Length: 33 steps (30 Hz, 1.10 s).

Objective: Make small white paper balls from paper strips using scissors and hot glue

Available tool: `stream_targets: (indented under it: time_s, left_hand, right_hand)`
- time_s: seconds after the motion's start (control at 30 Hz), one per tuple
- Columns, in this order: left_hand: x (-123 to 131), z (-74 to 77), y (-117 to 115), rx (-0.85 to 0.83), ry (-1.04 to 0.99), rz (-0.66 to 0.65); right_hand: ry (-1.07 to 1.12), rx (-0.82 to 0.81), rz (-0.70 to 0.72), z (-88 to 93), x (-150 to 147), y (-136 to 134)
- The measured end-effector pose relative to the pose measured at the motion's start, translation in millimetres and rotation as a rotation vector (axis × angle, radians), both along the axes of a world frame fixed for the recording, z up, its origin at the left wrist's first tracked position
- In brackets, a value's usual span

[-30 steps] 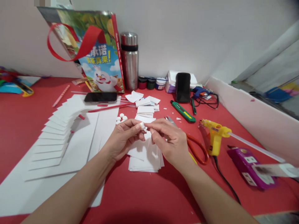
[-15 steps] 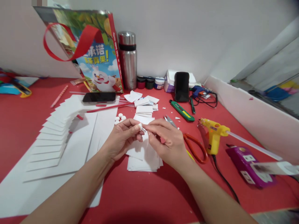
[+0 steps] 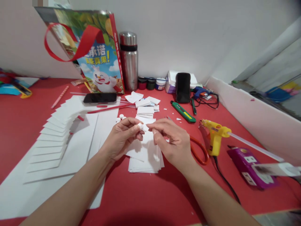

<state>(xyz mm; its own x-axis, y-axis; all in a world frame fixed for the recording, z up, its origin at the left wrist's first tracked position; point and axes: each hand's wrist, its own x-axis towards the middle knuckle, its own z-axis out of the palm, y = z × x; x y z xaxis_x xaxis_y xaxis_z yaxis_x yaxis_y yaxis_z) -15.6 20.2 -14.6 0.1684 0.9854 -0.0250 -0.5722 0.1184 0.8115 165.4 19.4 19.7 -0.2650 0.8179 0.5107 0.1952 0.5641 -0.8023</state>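
Observation:
My left hand (image 3: 127,133) is closed in a pinch on a small white piece (image 3: 142,126), perhaps folded or rolled paper. My right hand (image 3: 172,138) faces it, the index fingertip at the piece's right edge. The right thumb stands a little apart from that finger and the other fingers are curled, with nothing visible in them. Beneath both hands lies a stack of white paper sheets (image 3: 147,163). Just behind my left hand are small white rounds (image 3: 121,116), partly hidden by it. Scissors with orange handles (image 3: 199,152) lie partly covered by my right hand.
White stepped cards (image 3: 50,144) fan out on the left. A phone (image 3: 100,98), a picture bag (image 3: 103,62) and a steel flask (image 3: 129,62) are at the back. To the right are a green cutter (image 3: 183,112), a yellow glue gun (image 3: 215,135) and a purple box (image 3: 250,169).
My right hand has shifted slightly right, its thumb moving away from the white piece. More of the piece now shows in my left fingers, and the right hand covers more of the scissors.

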Motion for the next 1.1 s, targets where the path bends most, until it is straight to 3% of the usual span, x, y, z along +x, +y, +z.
stream_targets:
  time_s: [0.23,0.3,0.6,0.93,1.1]
  left_hand:
    - [1,-2.1,-1,0.027,0.016,-0.067]
    - [2,-2.4,-2,0.031,0.02,-0.081]
    - [2,-0.4,-4,0.011,0.025,-0.089]
    - [2,-0.8,-4,-0.007,0.067,-0.064]
    - [2,0.6,-3,0.029,0.077,-0.065]
  right_hand:
    - [0.427,-0.686,0.154,-7.8,-8,5]
    - [0.496,-0.79,0.215,-9.0,-10,6]
    - [0.543,-0.862,0.26,-11.1,-12,6]
    - [0.477,-0.788,0.215,-11.8,-12,6]
    - [0.554,-0.885,0.284,-10.2,-8,9]
